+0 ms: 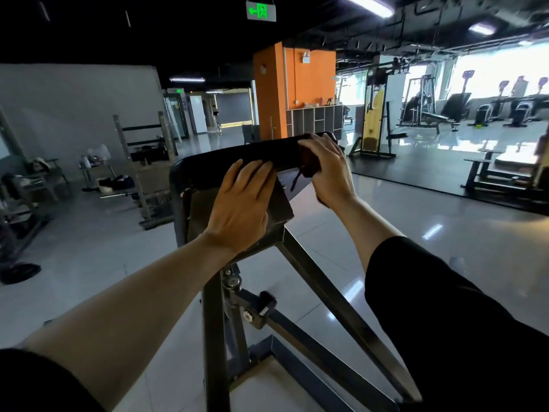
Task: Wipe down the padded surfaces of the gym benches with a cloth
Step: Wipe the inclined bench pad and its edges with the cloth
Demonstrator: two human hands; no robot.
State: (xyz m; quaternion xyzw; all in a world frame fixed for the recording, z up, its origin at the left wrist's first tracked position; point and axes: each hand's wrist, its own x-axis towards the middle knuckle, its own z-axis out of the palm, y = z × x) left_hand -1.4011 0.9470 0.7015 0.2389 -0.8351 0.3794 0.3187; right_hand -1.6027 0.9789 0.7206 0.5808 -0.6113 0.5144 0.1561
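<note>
A black padded bench pad (231, 157) tilts up in front of me on a dark steel frame (315, 281). My left hand (242, 203) rests flat on the back of the pad, fingers straight and reaching its upper edge. My right hand (329, 168) grips a dark cloth (310, 165) and presses it onto the pad's right end; a strand of the cloth hangs down below the fingers. Most of the cloth is hidden under the hand.
A squat rack (139, 171) and chairs with clutter (44, 173) stand at the left. An orange pillar (279, 90) and shelving are behind the bench. Weight machines (374, 114) and benches (493, 173) fill the right side, on a shiny tiled floor.
</note>
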